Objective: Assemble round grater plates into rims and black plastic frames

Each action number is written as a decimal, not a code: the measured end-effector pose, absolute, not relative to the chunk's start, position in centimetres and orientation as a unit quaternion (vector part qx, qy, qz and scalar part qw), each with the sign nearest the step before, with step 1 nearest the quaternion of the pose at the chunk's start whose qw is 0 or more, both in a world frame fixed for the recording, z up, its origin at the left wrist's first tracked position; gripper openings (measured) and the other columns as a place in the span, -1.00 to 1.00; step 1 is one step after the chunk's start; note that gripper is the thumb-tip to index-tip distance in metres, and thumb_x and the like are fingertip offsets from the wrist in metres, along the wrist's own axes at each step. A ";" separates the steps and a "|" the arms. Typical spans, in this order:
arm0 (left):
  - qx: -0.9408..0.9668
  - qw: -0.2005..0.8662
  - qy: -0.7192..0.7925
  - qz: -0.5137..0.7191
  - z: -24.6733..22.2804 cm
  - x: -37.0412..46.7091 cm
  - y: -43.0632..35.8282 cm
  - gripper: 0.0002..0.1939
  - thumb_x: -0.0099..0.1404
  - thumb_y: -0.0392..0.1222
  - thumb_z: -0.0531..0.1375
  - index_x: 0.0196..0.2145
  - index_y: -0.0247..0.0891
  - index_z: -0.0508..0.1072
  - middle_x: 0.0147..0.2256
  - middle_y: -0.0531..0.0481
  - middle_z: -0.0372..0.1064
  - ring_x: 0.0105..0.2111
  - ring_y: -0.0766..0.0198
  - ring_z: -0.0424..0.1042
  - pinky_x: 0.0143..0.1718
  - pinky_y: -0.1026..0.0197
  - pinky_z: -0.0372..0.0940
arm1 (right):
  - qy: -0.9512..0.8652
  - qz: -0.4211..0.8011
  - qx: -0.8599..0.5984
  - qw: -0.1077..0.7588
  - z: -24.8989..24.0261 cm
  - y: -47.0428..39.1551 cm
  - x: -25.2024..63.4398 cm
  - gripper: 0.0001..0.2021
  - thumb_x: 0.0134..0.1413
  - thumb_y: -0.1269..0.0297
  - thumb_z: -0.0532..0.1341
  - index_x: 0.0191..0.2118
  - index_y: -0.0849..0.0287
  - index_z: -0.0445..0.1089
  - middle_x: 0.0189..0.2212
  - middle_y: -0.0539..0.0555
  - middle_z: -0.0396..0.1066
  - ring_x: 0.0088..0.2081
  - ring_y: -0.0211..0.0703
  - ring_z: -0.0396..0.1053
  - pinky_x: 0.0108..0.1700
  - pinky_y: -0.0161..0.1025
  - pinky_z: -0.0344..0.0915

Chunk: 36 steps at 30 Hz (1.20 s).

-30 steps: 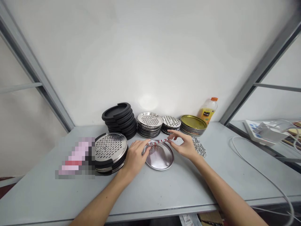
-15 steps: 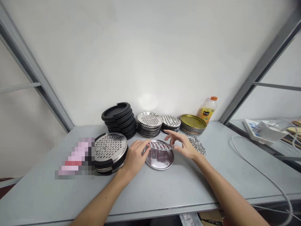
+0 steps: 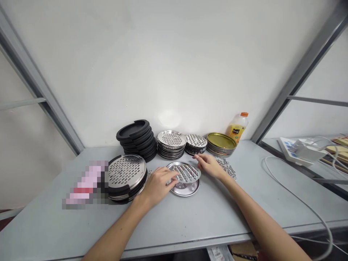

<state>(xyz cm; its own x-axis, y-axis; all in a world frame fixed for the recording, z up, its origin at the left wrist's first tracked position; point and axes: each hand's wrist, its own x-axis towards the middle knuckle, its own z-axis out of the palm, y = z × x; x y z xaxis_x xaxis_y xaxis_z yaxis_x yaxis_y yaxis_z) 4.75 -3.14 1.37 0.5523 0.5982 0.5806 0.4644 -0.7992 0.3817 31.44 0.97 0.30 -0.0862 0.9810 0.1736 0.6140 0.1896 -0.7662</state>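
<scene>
My left hand (image 3: 161,183) pinches the left edge of a round metal grater disc (image 3: 187,174) with raised teeth. The disc is tilted over a shiny round metal plate (image 3: 185,192) lying on the table, and covers part of it. Just beyond the disc's right edge is my right hand (image 3: 210,165), its index finger and thumb slightly apart and its other fingers curled. Whether it touches the disc rim I cannot tell. Behind it stands a stack of toothed grater discs (image 3: 196,141); small metal clips or hooks (image 3: 227,167) lie in a heap to its right.
On the left is a stack of slotted discs in black holders (image 3: 126,172), beside a blurred pink item (image 3: 89,181). Along the wall stand black rings (image 3: 136,139), slotted metal discs (image 3: 172,143), gold-topped plates (image 3: 221,141) and a juice bottle (image 3: 237,128). A white cable (image 3: 296,188) crosses the right side.
The grater disc has turned from nearly edge-on to show its toothed face. My right hand has come off its earlier grip on the right edge and moved slightly back; my left hand keeps hold.
</scene>
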 end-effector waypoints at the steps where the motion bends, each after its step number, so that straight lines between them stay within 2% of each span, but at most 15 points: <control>1: 0.882 0.089 0.296 0.355 1.3 4.8 -3.2 -0.82 0.30 -0.28 0.19 -0.14 -0.17 0.49 -0.30 0.00 0.50 -0.25 0.20 0.45 -0.15 0.12 0.35 | -0.687 0.276 -0.580 0.339 0.3 1.0 31.4 -0.51 0.17 -0.09 0.02 -0.18 0.25 0.47 -0.65 -0.01 0.38 -0.63 -0.20 0.29 -0.51 -0.26 0.22; 6: 0.898 0.080 0.281 0.328 1.0 5.0 -3.2 -0.82 0.27 -0.34 0.20 -0.17 -0.19 0.50 -0.36 0.02 0.52 -0.27 0.19 0.46 -0.13 0.10 0.32 | -0.678 0.349 -0.551 0.339 0.3 0.8 31.1 -0.59 0.10 0.02 0.13 -0.10 0.25 0.42 -0.68 -0.08 0.28 -0.64 -0.25 0.23 -0.54 -0.31 0.16; 11: 0.901 0.110 0.290 0.304 0.9 4.8 -3.2 -0.73 0.23 -0.34 0.22 -0.10 -0.14 0.48 -0.36 0.04 0.53 -0.26 0.18 0.47 -0.12 0.10 0.33 | -0.666 0.420 -0.504 0.356 0.0 0.9 31.4 -0.52 0.02 0.06 0.23 0.00 0.29 0.36 -0.67 -0.12 0.22 -0.61 -0.30 0.17 -0.53 -0.34 0.13; 13: 0.894 0.137 0.299 0.304 1.1 4.7 -3.3 -0.67 0.22 -0.32 0.24 -0.06 -0.11 0.46 -0.32 0.05 0.53 -0.23 0.19 0.47 -0.09 0.11 0.33 | -0.661 0.426 -0.502 0.360 -0.1 0.9 31.5 -0.50 0.00 0.05 0.24 -0.01 0.30 0.36 -0.67 -0.12 0.22 -0.60 -0.31 0.18 -0.52 -0.34 0.14; 15: 0.883 0.146 0.319 0.311 1.3 4.7 -3.3 -0.58 0.18 -0.29 0.28 0.01 -0.10 0.42 -0.19 0.01 0.50 -0.15 0.16 0.45 -0.03 0.08 0.32 | -0.659 0.419 -0.513 0.357 -0.1 0.9 31.5 -0.51 -0.01 0.04 0.25 -0.03 0.30 0.37 -0.67 -0.10 0.24 -0.60 -0.31 0.18 -0.52 -0.34 0.15; 19: 0.863 0.152 0.371 0.308 1.1 4.5 -3.2 -0.24 0.11 -0.17 0.35 0.22 -0.12 0.16 0.15 -0.16 0.23 0.15 -0.01 0.23 0.13 -0.05 0.19 | -0.662 0.406 -0.525 0.347 -0.2 0.9 31.2 -0.53 -0.02 0.03 0.25 -0.07 0.29 0.39 -0.65 -0.09 0.27 -0.60 -0.29 0.20 -0.51 -0.32 0.16; 22: 0.863 0.174 0.389 0.272 0.8 4.2 -3.3 -0.03 0.07 -0.03 0.37 0.30 -0.15 -0.05 0.27 -0.26 -0.03 0.25 -0.12 0.03 0.17 -0.12 0.13 | -0.660 0.387 -0.537 0.356 -0.3 0.9 30.7 -0.57 -0.03 0.04 0.24 -0.12 0.28 0.41 -0.67 -0.08 0.28 -0.61 -0.28 0.20 -0.53 -0.33 0.13; 25: 0.869 0.201 0.380 0.244 0.7 4.1 -3.4 0.05 0.07 0.03 0.35 0.33 -0.16 -0.17 0.30 -0.27 -0.10 0.27 -0.11 0.00 0.18 -0.13 0.12 | -0.652 0.357 -0.557 0.371 -0.4 0.8 30.0 -0.61 -0.02 0.07 0.23 -0.16 0.29 0.43 -0.67 -0.06 0.31 -0.63 -0.28 0.20 -0.55 -0.33 0.13; 29: 0.867 0.221 0.387 0.223 0.6 4.0 -3.4 0.05 0.10 0.04 0.33 0.34 -0.18 -0.22 0.31 -0.26 -0.12 0.27 -0.11 -0.01 0.19 -0.14 0.10 | -0.651 0.332 -0.565 0.383 -0.5 0.7 29.3 -0.63 0.02 0.09 0.20 -0.19 0.31 0.45 -0.65 -0.02 0.36 -0.63 -0.28 0.23 -0.56 -0.32 0.17; 32: 0.868 0.227 0.383 0.222 0.3 3.9 -3.2 0.06 0.12 0.07 0.31 0.34 -0.16 -0.26 0.32 -0.24 -0.15 0.27 -0.11 -0.02 0.20 -0.14 0.09 | -0.655 0.355 -0.541 0.389 -0.7 0.9 29.1 -0.61 0.05 0.08 0.19 -0.15 0.32 0.45 -0.54 0.06 0.47 -0.53 -0.19 0.37 -0.46 -0.26 0.30; 34: 0.867 0.232 0.381 0.221 0.1 3.8 -3.1 0.06 0.12 0.07 0.31 0.35 -0.16 -0.28 0.32 -0.22 -0.17 0.28 -0.10 -0.04 0.21 -0.12 0.06 | -0.665 0.372 -0.512 0.396 -0.9 1.1 29.3 -0.60 0.05 0.08 0.21 -0.11 0.30 0.45 -0.38 0.14 0.53 -0.34 -0.09 0.47 -0.30 -0.19 0.39; 36: 0.864 0.240 0.387 0.215 0.0 3.8 -3.1 0.07 0.12 0.07 0.31 0.35 -0.17 -0.29 0.33 -0.19 -0.18 0.29 -0.09 -0.07 0.23 -0.11 0.02 | -0.678 0.377 -0.489 0.399 -1.1 1.3 29.6 -0.60 0.04 0.09 0.23 -0.07 0.27 0.44 -0.22 0.18 0.53 -0.18 -0.01 0.47 -0.14 -0.10 0.40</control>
<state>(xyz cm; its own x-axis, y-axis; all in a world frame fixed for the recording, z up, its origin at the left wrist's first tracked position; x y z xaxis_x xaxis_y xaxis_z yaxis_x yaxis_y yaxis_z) 3.81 -3.05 0.02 0.6079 0.7720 0.1856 0.5659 -0.5853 0.5806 29.57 1.29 -1.13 -0.2045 0.9635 0.1728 0.3624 0.2385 -0.9010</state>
